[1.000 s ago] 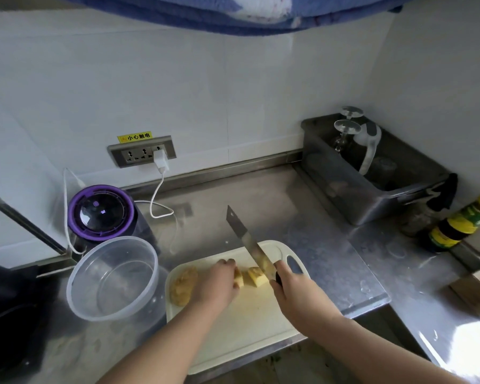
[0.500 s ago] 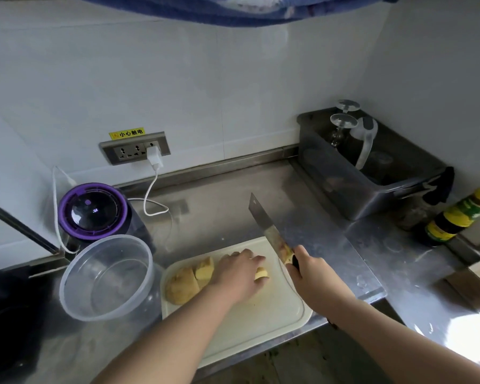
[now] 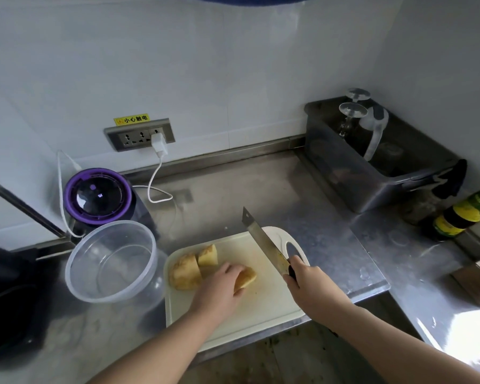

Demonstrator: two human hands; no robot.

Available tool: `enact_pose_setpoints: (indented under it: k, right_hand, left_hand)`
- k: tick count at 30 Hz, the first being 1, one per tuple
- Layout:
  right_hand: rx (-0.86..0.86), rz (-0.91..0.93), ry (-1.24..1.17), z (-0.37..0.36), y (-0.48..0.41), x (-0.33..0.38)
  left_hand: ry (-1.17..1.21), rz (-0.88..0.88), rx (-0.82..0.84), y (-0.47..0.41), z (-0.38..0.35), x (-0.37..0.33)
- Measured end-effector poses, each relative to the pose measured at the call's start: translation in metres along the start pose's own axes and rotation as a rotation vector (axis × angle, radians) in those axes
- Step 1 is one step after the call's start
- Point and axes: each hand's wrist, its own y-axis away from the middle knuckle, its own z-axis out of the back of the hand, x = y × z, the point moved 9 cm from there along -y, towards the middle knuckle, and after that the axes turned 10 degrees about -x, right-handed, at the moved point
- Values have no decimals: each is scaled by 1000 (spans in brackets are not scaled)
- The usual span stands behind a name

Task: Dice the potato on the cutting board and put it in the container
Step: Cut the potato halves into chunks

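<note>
A white cutting board (image 3: 261,309) lies at the counter's front edge. Several yellow potato chunks (image 3: 189,270) sit on its left part. My left hand (image 3: 222,289) curls over one potato piece (image 3: 247,277) near the board's middle and holds it down. My right hand (image 3: 311,286) grips the dark handle of a cleaver (image 3: 263,242), whose blade is lifted and points away to the upper left, above the board's right side. A clear round plastic container (image 3: 111,261) stands empty just left of the board.
A purple-rimmed appliance (image 3: 97,192) stands behind the container, with a white cable (image 3: 155,178) running to a wall socket. At the back right sits a metal tub (image 3: 372,164) holding upturned glasses. Sauce bottles (image 3: 460,214) stand at the right. The counter edge runs just below the board.
The potato pieces have been pushed left on the board. My left hand has taken one piece under its fingers. The cleaver has swung off the potato to the right and is raised.
</note>
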Motion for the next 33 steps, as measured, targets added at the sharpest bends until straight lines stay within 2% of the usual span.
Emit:
enact_pose_setpoints:
  k: [6, 10, 14, 20, 33]
  right_hand:
    - [8, 14, 28, -7, 8, -1]
    - [-24, 77, 63, -3, 18, 6]
    - [-25, 91, 102, 1, 28, 10]
    - [-30, 98, 119, -1, 35, 10]
    - [97, 111, 153, -14, 36, 18]
  left_hand:
    - [160, 145, -55, -1, 0, 2]
    - [175, 120, -53, 4, -6, -10]
    - [241, 184, -62, 4, -6, -8]
    - [232, 214, -62, 1, -5, -8]
    - [205, 207, -88, 3, 1, -15]
